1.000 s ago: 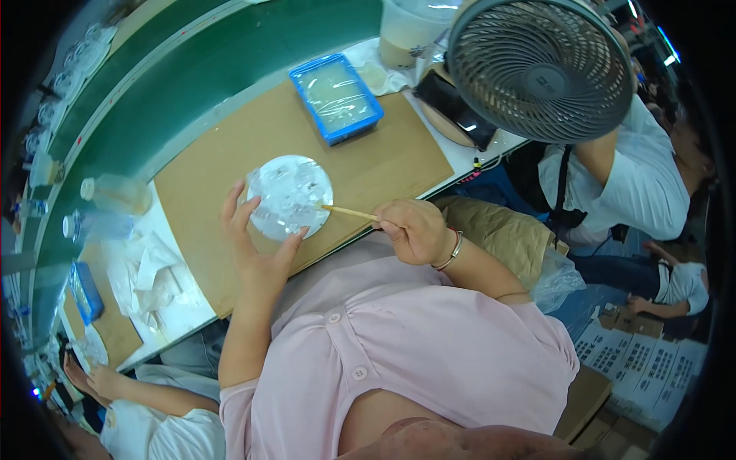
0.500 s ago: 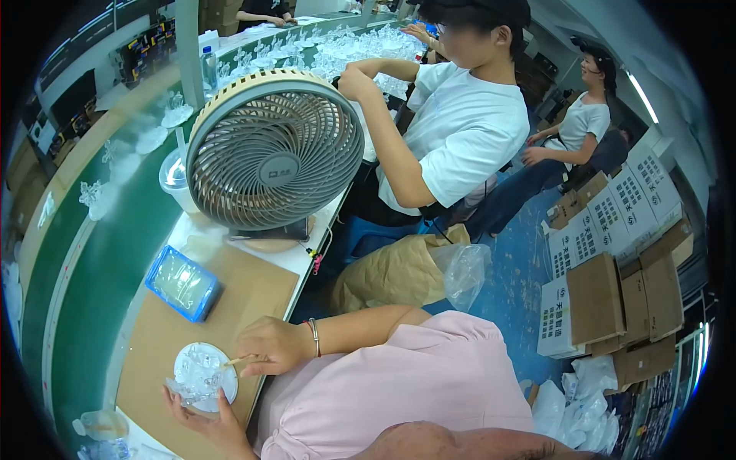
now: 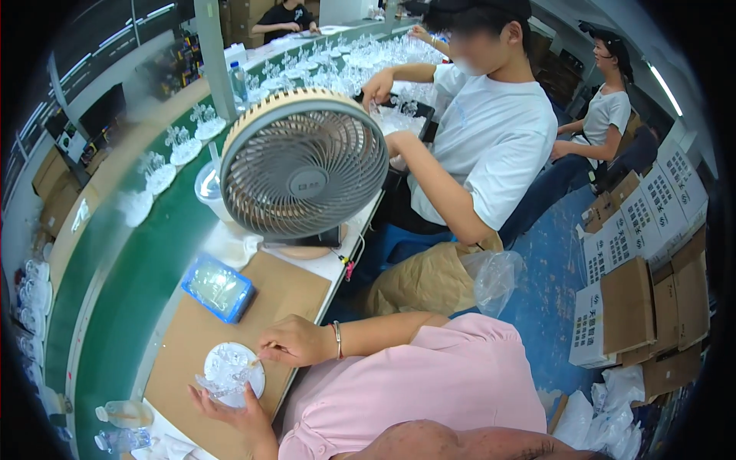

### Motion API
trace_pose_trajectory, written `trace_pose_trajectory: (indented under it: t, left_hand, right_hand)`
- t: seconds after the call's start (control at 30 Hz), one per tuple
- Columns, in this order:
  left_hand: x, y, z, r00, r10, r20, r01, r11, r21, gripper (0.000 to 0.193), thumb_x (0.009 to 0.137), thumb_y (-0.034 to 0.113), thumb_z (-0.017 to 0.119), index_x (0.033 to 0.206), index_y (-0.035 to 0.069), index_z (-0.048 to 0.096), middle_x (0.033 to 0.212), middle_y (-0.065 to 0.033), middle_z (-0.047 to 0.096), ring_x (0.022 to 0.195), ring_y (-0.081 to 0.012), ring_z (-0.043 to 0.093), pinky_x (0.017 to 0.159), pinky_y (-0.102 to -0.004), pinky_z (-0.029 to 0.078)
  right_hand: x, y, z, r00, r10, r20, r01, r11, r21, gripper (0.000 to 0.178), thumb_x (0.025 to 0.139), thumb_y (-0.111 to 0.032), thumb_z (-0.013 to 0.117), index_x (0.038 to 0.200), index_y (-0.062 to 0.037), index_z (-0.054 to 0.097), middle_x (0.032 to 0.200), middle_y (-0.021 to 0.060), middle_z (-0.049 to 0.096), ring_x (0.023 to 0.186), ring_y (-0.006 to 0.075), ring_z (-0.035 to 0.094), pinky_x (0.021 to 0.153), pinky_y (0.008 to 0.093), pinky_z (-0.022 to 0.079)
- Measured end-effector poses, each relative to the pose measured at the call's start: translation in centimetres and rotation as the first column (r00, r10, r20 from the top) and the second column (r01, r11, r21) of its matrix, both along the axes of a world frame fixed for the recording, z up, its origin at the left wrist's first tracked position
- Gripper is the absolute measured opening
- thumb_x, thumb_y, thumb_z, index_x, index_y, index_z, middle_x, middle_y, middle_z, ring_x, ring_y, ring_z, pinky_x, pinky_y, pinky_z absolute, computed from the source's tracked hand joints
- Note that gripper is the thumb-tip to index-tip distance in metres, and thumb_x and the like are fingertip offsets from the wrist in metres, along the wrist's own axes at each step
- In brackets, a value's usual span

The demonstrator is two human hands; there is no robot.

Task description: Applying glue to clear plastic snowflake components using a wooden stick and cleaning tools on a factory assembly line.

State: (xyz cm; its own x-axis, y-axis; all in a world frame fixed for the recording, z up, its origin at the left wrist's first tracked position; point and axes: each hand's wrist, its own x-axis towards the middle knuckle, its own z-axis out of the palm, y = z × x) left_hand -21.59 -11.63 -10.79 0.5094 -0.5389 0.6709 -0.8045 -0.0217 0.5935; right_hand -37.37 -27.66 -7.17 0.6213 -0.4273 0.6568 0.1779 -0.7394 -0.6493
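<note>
A white round disc lies on the brown board, with a clear, branching plastic ornament on it. My left hand grips the ornament's near side between thumb and fingers, at the disc's edge. My right hand, with a bracelet at its wrist, is closed around a thin tan stick. The stick's tip touches or hovers close to the ornament; I cannot tell which. Just beyond the disc sits a blue-rimmed tray of pale, clear material.
A fan and a lidded cup stand past the brown board. A green conveyor carrying clear ornaments runs along the left. Bottles lie nearby. A co-worker sits beyond the paper sack.
The whole view has shifted, moving the scene rightward. More ornaments on white discs show along the conveyor. The co-worker's arms have lowered toward a dark tray. My hands stay at the disc.
</note>
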Motion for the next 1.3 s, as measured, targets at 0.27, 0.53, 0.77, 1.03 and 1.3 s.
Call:
trace_pose_trajectory:
  t: [0.27, 0.53, 0.77, 1.03, 1.3]
  left_hand:
    - [0.5, -0.4, -1.8, 1.000, -0.011, 0.023, 0.013, 0.997, -0.078, 0.080, 0.086, 0.045, 0.064, 0.142, 0.009, 0.020, 0.148, -0.0238, 0.016, 0.136, -0.0417, 0.024, 0.107, -0.0570, 0.027]
    - [0.5, -0.9, -1.9, 1.000, -0.006, 0.018, 0.007, 0.995, -0.099, 0.078, 0.087, 0.045, 0.063, 0.142, 0.010, 0.021, 0.148, -0.0230, 0.017, 0.135, -0.0414, 0.025, 0.107, -0.0575, 0.027]
    - [0.3, -1.0, -1.6, 1.000, 0.003, 0.024, -0.001, 0.997, -0.078, 0.077, 0.087, 0.044, 0.063, 0.142, 0.009, 0.021, 0.148, -0.0224, 0.017, 0.135, -0.0411, 0.025, 0.106, -0.0576, 0.028]
    - [0.2, -1.0, -1.6, 1.000, -0.025, -0.014, 0.023, 0.996, -0.082, 0.078, 0.088, 0.041, 0.063, 0.143, 0.009, 0.019, 0.148, -0.0224, 0.016, 0.135, -0.0412, 0.025, 0.106, -0.0568, 0.028]
    - [0.2, 0.5, -1.7, 0.999, 0.010, -0.034, -0.011, 0.999, -0.035, 0.077, 0.087, 0.039, 0.065, 0.142, 0.009, 0.020, 0.148, -0.0232, 0.016, 0.135, -0.0418, 0.025, 0.106, -0.0570, 0.027]
  right_hand:
    - [0.2, -0.2, -1.0, 1.000, 0.028, 0.005, -0.028, 0.997, 0.070, 0.019, 0.090, -0.024, 0.062, 0.089, -0.0060, 0.056, 0.069, 0.0106, 0.059, 0.061, 0.0280, 0.062, 0.053, 0.0353, 0.046]
    - [0.0, -0.6, -0.6, 0.996, 0.088, 0.000, -0.088, 0.993, 0.076, 0.021, 0.090, -0.025, 0.063, 0.093, -0.0052, 0.055, 0.062, 0.0072, 0.056, 0.053, 0.0267, 0.058, 0.049, 0.0357, 0.044]
    - [-0.2, -0.7, -0.1, 0.995, 0.095, -0.035, -0.092, 0.993, 0.073, 0.024, 0.088, -0.026, 0.065, 0.092, -0.0054, 0.055, 0.059, 0.0066, 0.053, 0.049, 0.0247, 0.054, 0.047, 0.0339, 0.040]
    - [-1.0, -0.9, 1.1, 0.986, 0.120, -0.119, -0.104, 0.985, 0.135, 0.025, 0.085, -0.029, 0.069, 0.083, -0.0063, 0.058, 0.054, 0.0057, 0.052, 0.045, 0.0226, 0.052, 0.045, 0.0325, 0.039]
    - [-0.6, -0.1, 1.0, 0.992, 0.122, -0.026, -0.115, 0.973, 0.200, 0.023, 0.083, -0.025, 0.072, 0.080, -0.0057, 0.060, 0.061, 0.0074, 0.058, 0.051, 0.0200, 0.057, 0.049, 0.0301, 0.044]
